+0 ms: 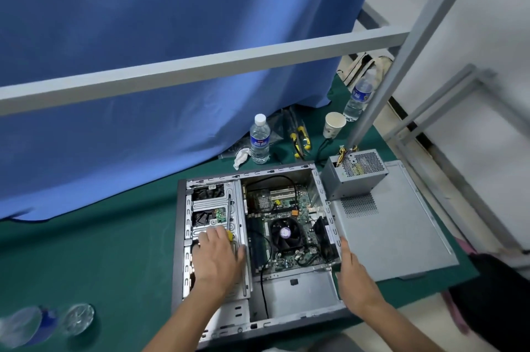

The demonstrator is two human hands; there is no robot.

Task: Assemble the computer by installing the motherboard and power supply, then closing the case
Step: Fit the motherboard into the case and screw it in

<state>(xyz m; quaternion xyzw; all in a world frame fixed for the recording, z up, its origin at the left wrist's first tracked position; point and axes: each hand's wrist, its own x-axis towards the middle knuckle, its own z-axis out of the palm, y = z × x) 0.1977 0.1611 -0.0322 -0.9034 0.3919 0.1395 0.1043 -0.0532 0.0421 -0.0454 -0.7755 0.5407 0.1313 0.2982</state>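
We've got the motherboard (282, 225) sitting in the open case (259, 320). Our left hand (219, 255) holds a yellow-handled tool (229, 234) over the case's drive cage (213, 208); our right hand (351, 268) lies flat against the case's right wall, and the power supply (354, 175) sits just outside it.

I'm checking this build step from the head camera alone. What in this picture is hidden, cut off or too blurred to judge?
- Yellow object: mostly covered by the left hand; what it is, and whether it is gripped, is unclear.
- Motherboard screws: too small to see.
- Case near edge: partly cut off by the frame.
- Clear objects at lower left: blurred.
- Right hand fingertips: hidden behind the case wall.
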